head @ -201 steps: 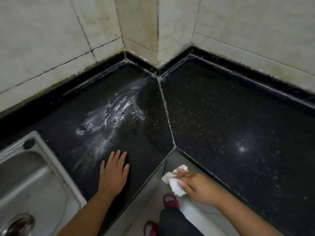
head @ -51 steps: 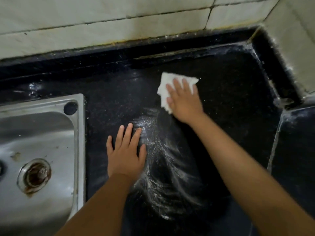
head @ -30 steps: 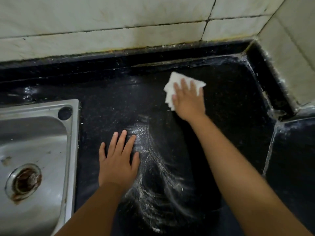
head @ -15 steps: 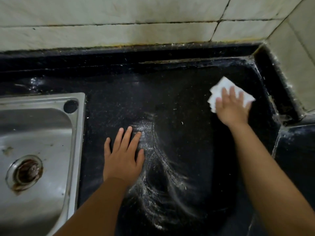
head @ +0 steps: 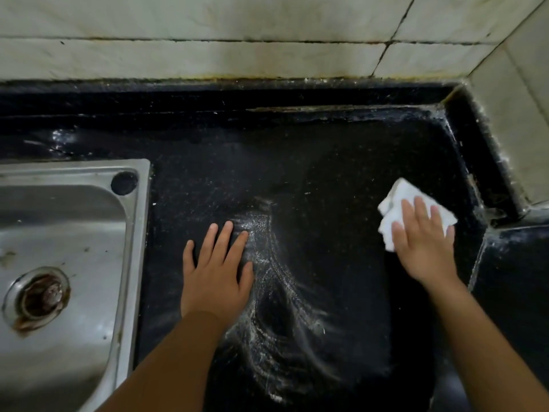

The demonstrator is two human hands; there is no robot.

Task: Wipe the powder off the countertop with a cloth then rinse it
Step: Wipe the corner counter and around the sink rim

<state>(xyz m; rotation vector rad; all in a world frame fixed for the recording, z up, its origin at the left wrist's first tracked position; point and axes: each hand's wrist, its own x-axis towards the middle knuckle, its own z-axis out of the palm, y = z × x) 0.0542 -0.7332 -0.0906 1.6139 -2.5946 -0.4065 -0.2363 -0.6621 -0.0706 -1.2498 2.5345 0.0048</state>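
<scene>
Steel sink [head: 68,263] at far left, rusty drain [head: 40,295] in its basin. My left hand [head: 217,275] lies flat on the black bench [head: 341,162], grip wide, fingers straight, holding nothing. Just right of it, swirled white powder [head: 276,298] streaks the bench. Far right, near the tiled corner, my right hand [head: 421,242] presses the white cloth [head: 398,200] down with straight fingers.
</scene>
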